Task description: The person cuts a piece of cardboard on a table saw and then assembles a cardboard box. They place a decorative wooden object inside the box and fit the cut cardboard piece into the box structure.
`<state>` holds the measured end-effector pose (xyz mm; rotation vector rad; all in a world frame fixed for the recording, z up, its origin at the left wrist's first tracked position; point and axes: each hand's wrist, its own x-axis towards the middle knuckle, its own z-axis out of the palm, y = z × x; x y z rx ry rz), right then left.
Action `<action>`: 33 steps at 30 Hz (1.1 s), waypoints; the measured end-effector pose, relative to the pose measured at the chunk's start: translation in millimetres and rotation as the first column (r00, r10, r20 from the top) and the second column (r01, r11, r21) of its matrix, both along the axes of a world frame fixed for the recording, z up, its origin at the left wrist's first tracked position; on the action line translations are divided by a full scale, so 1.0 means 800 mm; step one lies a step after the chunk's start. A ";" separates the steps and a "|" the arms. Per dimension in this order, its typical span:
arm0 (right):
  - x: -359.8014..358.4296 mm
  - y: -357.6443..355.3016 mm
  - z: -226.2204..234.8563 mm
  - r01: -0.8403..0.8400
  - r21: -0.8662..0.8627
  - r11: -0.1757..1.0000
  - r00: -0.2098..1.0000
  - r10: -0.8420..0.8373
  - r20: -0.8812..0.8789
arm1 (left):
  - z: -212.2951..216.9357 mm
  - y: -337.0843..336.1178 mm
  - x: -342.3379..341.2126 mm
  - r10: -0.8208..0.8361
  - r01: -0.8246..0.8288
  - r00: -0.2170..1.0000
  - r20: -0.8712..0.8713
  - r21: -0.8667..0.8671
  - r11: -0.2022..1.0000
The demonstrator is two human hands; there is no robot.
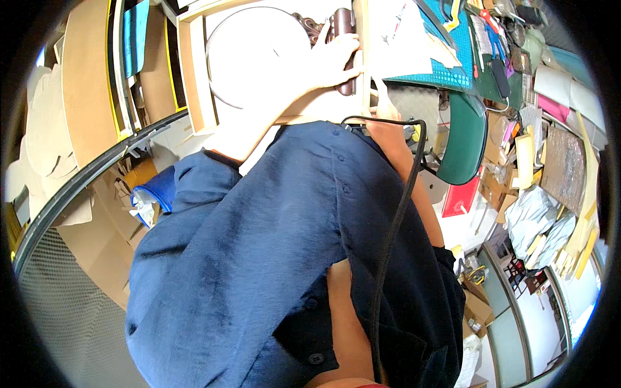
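A shallow wooden box (195,71) with pale walls stands in front of me at the top of the view. Inside it lies a large white disc (249,52) with a thin dark rim. Beside the disc, along the box's right wall, is a dark brown, glossy, leather-like roll (343,26). My left hand (333,61) reaches across the disc, its fingers closed over this roll. Next to the roll sits a bundle of dark brown cord or strap (309,27), partly covered. My right hand (381,107) grips the right wall of the box, its fingers partly hidden.
To the right, a green cutting mat (453,71) bears paper and tools. A dark green chair (464,139) stands below it. Cardboard sheets (87,77) lean at the left, near a blue bin (158,191). A black cable (414,168) hangs down my front.
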<state>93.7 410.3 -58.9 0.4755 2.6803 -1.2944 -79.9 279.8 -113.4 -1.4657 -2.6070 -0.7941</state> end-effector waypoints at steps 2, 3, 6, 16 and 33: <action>-0.002 -0.002 -0.004 0.010 0.068 0.998 0.999 -0.008 -0.040 | -0.002 -0.001 0.000 -0.015 0.015 1.000 0.003 0.010 1.000; -0.009 -0.007 0.005 -0.039 0.154 0.987 0.991 0.058 -0.120 | -0.001 -0.006 -0.003 -0.016 0.016 1.000 0.007 -0.006 1.000; -0.013 0.001 -0.018 -0.143 0.197 0.970 0.905 0.209 -0.370 | -0.004 -0.008 0.003 0.006 -0.004 0.999 -0.044 0.057 0.998; -0.016 -0.010 0.020 -0.317 0.412 0.854 0.946 0.314 0.076 | 0.054 -0.270 0.001 0.785 -0.823 0.567 -0.248 -0.150 0.548; -0.016 -0.019 0.020 -0.305 0.481 0.822 0.950 0.299 0.093 | 0.044 -0.335 0.010 0.830 -0.801 0.557 0.027 -0.245 0.546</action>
